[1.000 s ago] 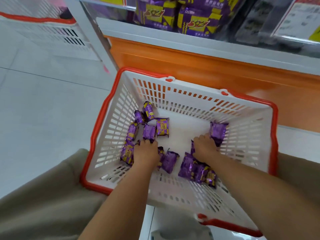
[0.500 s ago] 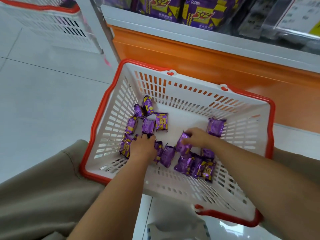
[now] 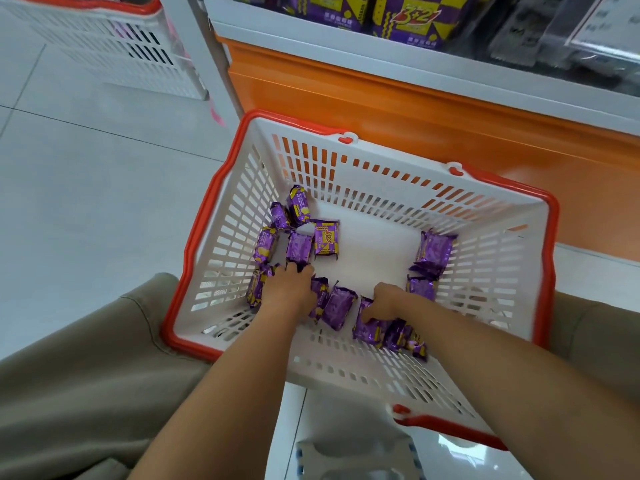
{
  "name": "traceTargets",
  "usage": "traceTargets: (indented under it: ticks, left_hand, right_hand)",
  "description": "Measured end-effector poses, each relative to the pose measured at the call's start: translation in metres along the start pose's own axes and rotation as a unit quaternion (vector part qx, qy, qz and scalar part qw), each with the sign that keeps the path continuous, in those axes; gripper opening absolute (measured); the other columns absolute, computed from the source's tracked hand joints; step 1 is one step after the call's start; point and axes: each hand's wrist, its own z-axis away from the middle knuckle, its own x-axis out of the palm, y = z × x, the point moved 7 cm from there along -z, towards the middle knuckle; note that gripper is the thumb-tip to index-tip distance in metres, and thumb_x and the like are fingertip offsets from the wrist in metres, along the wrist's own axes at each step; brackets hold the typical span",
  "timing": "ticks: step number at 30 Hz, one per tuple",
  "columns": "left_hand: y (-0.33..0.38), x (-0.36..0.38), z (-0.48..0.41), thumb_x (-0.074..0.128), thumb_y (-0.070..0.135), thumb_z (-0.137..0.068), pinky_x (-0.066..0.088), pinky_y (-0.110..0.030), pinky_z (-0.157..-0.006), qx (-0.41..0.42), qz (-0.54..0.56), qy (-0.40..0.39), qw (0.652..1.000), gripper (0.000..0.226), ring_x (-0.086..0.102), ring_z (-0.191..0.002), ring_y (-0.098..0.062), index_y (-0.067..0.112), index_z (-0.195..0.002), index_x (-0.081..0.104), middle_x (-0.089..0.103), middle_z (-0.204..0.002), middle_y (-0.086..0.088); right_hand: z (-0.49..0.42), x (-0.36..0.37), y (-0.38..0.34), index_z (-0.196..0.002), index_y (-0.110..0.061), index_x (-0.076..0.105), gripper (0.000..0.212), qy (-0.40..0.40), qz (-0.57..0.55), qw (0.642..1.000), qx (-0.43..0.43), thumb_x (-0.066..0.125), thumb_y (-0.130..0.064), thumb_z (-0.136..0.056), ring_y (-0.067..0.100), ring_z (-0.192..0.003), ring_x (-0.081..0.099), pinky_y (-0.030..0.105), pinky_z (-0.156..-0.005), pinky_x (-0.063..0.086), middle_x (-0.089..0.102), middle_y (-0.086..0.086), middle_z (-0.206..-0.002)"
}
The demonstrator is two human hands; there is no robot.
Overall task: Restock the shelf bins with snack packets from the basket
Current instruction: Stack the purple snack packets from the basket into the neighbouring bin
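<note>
Basket (image 3: 346,368), white slatted plastic with red rim, set against the orange shelf base (image 3: 415,109), holds loose purple-and-yellow snack packets (image 3: 298,247), their print too small to read. Left hand (image 3: 287,289) lies knuckles-up, fingers down among the packets, one cluster just beyond its fingertips, grasp not discernible; right hand (image 3: 384,299) is curled round one packet (image 3: 365,327) under its palm, further packets just behind its wrist and two past its knuckles to the right. Above the base, large purple bags (image 3: 408,26) marked "3+2" in red on yellow; remaining lettering illegible.
</note>
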Motion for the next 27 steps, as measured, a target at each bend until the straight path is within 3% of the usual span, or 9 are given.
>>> traceTargets:
  ticks: [2, 6, 9, 11, 13, 17, 22, 25, 27]
  left_hand:
    - [-0.001, 0.001, 0.001, 0.040, 0.026, -0.099, 0.037, -0.044, -0.102, 0.005, 0.003, -0.008, 1.000, 0.055, 0.030, -0.136, -0.036, 0.019, -0.151, 0.023, 0.028, -0.151, -0.015]
    - [0.006, -0.009, 0.005, 0.044, 0.034, -0.099, 0.037, -0.045, -0.105, 0.044, 0.001, 0.004, 0.999, 0.064, 0.030, -0.138, -0.035, 0.019, -0.154, 0.016, 0.020, -0.156, -0.014]
    - [0.027, -0.027, 0.018, 0.060, 0.038, -0.091, 0.040, -0.043, -0.102, 0.149, 0.021, 0.042, 0.988, 0.086, 0.033, -0.138, -0.033, 0.021, -0.156, 0.006, 0.010, -0.160, -0.009]
    - [0.044, -0.043, 0.033, 0.072, 0.038, -0.080, 0.043, -0.036, -0.092, 0.226, 0.010, 0.094, 0.970, 0.106, 0.041, -0.131, -0.030, 0.020, -0.156, -0.001, 0.007, -0.161, -0.007]
    - [0.057, -0.060, 0.050, 0.079, 0.038, -0.073, 0.044, -0.034, -0.091, 0.281, 0.017, 0.167, 0.945, 0.113, 0.045, -0.126, -0.028, 0.018, -0.155, 0.004, 0.016, -0.157, -0.008]
    - [0.073, -0.099, 0.087, 0.084, 0.030, -0.063, 0.042, -0.034, -0.092, 0.342, 0.090, 0.263, 0.898, 0.097, 0.051, -0.117, -0.028, 0.008, -0.142, 0.031, 0.045, -0.134, -0.011]
    - [0.078, -0.148, 0.141, 0.066, 0.035, -0.069, 0.040, -0.032, -0.086, 0.356, 0.073, 0.360, 0.859, 0.071, 0.058, -0.103, -0.031, 0.005, -0.129, 0.043, 0.058, -0.117, -0.014]
    - [0.073, -0.180, 0.172, 0.067, 0.031, -0.071, 0.040, -0.030, -0.078, 0.339, 0.086, 0.396, 0.849, 0.064, 0.059, -0.098, -0.027, 0.008, -0.127, 0.048, 0.062, -0.109, -0.009]
    - [0.065, -0.202, 0.188, 0.071, 0.033, -0.074, 0.039, -0.025, -0.070, 0.303, 0.158, 0.408, 0.846, 0.058, 0.059, -0.087, -0.017, 0.012, -0.124, 0.050, 0.065, -0.100, -0.002]
  right_hand:
    - [0.006, -0.006, 0.001, -0.071, -0.009, 0.045, 0.037, 0.000, -0.039, 0.999, 0.004, 0.067, -0.034, -0.086, 0.016, -0.062, 0.043, 0.025, -0.048, 0.031, 0.043, 0.004, -0.075]
    - [0.022, -0.027, 0.004, -0.096, -0.011, 0.049, 0.035, 0.002, -0.219, 0.976, 0.016, 0.061, -0.042, -0.086, 0.021, -0.082, 0.048, 0.028, -0.063, 0.035, 0.047, 0.006, -0.092]
    - [0.037, -0.033, -0.005, -0.072, -0.021, 0.047, 0.032, -0.063, -0.336, 0.940, 0.014, 0.062, -0.049, -0.065, 0.016, -0.060, 0.042, 0.030, -0.058, 0.027, 0.047, 0.002, -0.074]
    - [0.053, -0.044, -0.011, -0.063, -0.024, 0.044, 0.025, -0.083, -0.366, 0.927, -0.006, 0.055, -0.045, -0.072, 0.013, -0.053, 0.041, 0.030, -0.056, 0.025, 0.047, -0.003, -0.061]
    - [0.073, -0.060, -0.015, -0.064, -0.024, 0.046, 0.024, -0.074, -0.380, 0.922, -0.014, 0.052, -0.039, -0.082, 0.012, -0.056, 0.041, 0.028, -0.058, 0.028, 0.047, -0.005, -0.059]
    - [0.116, -0.087, -0.025, -0.066, -0.020, 0.047, 0.030, -0.064, -0.401, 0.913, -0.046, 0.047, -0.039, -0.089, 0.014, -0.061, 0.041, 0.025, -0.056, 0.031, 0.050, -0.001, -0.063]
    - [0.176, -0.106, -0.042, -0.071, -0.016, 0.047, 0.034, -0.090, -0.371, 0.918, -0.105, 0.038, -0.042, -0.090, 0.015, -0.056, 0.040, 0.023, -0.051, 0.027, 0.052, 0.004, -0.063]
    - [0.209, -0.122, -0.051, -0.080, -0.011, 0.053, 0.055, -0.083, -0.344, 0.921, -0.161, 0.026, -0.058, -0.094, 0.016, -0.056, 0.047, 0.022, -0.049, 0.034, 0.060, 0.008, -0.069]
    - [0.233, -0.137, -0.058, -0.093, -0.009, 0.057, 0.077, -0.085, -0.354, 0.906, -0.214, 0.013, -0.072, -0.090, 0.018, -0.061, 0.057, 0.024, -0.054, 0.042, 0.065, 0.013, -0.078]
